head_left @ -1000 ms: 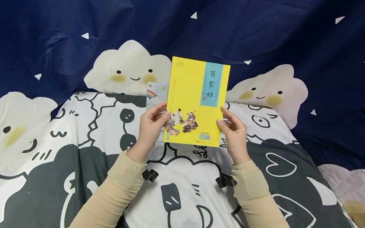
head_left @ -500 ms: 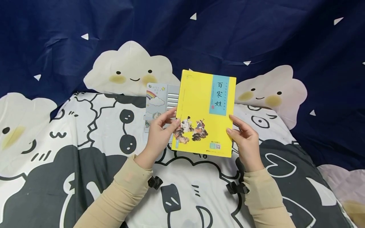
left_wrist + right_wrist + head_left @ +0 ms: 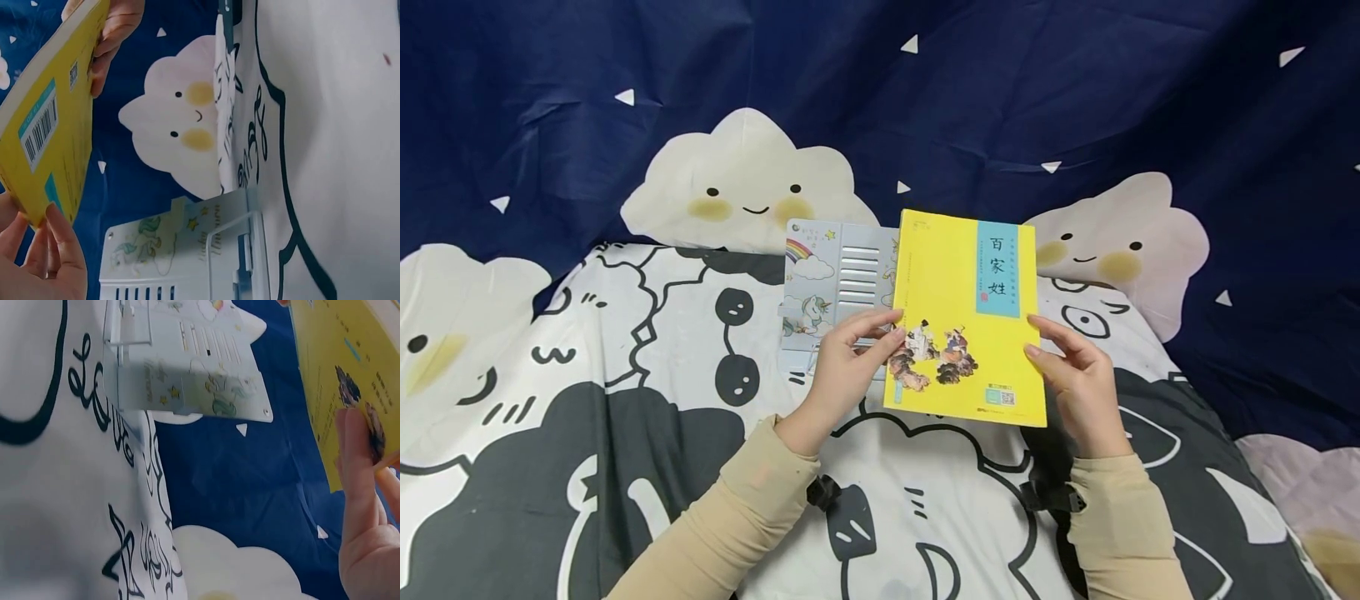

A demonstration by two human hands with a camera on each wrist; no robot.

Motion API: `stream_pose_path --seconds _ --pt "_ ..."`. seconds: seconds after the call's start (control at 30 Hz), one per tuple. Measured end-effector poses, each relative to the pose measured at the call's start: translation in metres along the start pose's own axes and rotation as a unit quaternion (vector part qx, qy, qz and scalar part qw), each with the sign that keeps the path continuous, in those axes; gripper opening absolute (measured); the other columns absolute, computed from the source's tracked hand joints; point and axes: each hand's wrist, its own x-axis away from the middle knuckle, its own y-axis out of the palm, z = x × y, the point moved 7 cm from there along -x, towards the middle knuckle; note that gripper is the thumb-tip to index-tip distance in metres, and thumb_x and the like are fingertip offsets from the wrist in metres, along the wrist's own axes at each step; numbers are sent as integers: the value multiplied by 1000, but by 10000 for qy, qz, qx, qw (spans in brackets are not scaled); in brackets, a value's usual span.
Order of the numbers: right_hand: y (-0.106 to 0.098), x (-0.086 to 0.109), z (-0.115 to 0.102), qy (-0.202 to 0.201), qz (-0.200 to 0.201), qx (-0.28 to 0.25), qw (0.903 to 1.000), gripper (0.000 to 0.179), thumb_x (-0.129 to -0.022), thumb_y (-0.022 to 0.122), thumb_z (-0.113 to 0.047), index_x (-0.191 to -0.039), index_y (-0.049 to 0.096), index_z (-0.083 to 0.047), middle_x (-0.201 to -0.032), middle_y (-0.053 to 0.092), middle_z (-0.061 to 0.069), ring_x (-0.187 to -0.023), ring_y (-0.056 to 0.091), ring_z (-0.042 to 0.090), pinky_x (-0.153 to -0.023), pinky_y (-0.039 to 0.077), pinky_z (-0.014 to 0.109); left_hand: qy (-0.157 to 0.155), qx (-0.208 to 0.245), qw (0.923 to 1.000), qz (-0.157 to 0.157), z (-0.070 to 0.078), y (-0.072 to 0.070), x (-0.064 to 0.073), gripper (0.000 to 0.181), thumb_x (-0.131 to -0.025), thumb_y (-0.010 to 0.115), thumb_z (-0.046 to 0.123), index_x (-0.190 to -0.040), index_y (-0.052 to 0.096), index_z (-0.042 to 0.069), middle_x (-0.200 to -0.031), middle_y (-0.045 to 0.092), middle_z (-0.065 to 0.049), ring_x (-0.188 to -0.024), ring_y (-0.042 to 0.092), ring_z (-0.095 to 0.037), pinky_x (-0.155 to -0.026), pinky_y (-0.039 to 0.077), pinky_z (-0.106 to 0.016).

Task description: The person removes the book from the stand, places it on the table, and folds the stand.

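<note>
A yellow book point(image 3: 955, 275) with a blue title panel is held up, front cover facing the head camera. My left hand point(image 3: 846, 367) pinches its left edge, thumb on the cover. On the opposite edge, my right hand point(image 3: 1078, 383) grips it between thumb and fingers. The back cover with a barcode point(image 3: 39, 134) shows in the left wrist view. Behind the book and to its left stands a pale blue metal book stand point(image 3: 812, 287) with slots, a rainbow and a unicorn. Its right part is hidden by the book; a wire bracket point(image 3: 211, 250) shows at its front.
A black, white and grey cartoon-print cloth point(image 3: 925, 500) covers the surface under the hands. Behind hangs a dark blue curtain point(image 3: 1000, 83) with smiling clouds and white triangles. Small black devices point(image 3: 824, 493) are strapped at both wrists.
Both hands have carried the yellow book right and downward in the head view. More of the book stand's slotted panel is uncovered; the stand itself has not moved.
</note>
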Motion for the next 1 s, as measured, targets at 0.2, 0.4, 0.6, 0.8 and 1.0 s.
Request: stream_pose_path --seconds 0.2,0.4,0.6,0.8,1.0 --pt "-16 -2 2 139 79 -96 9998 25 -91 69 -1 -116 71 -8 -110 68 0 -86 72 9 -73 59 20 12 -210 9995 -252 0 12 2 32 -93 71 20 -124 70 11 -128 65 -6 -103 64 -21 -81 56 -30" --pt "-31 -3 5 338 33 51 9994 19 -91 69 -3 -109 73 -10 -109 68 -2 -86 71 7 -74 59 19 -56 -346 9981 -498 -3 24 3 32 -93 71 20 -124 71 13 -127 66 -3 -102 63 -16 -77 55 -25" --pt "-43 -4 8 425 -133 215 9988 21 -91 69 -1 -109 73 -9 -109 68 -3 -85 71 7 -74 59 19 -81 -481 9964 -692 -9 36 5 34 -93 70 22 -126 69 13 -128 66 -3 -105 64 -17 -78 55 -25" --pt "-52 -5 13 607 -340 418 9967 23 -90 69 1 -109 74 -12 -98 69 -3 -84 71 7 -73 59 21 -19 -556 9951 -823 -11 45 6 35 -94 69 21 -128 67 10 -133 64 -6 -106 65 -20 -80 57 -26" --pt "-62 -5 20 963 -485 798 9910 23 -90 70 -2 -107 75 -17 -98 71 -7 -84 72 7 -73 58 21 -66 -633 9938 -912 -15 52 8 37 -95 68 22 -129 66 10 -133 63 -6 -107 65 -20 -76 56 -21"
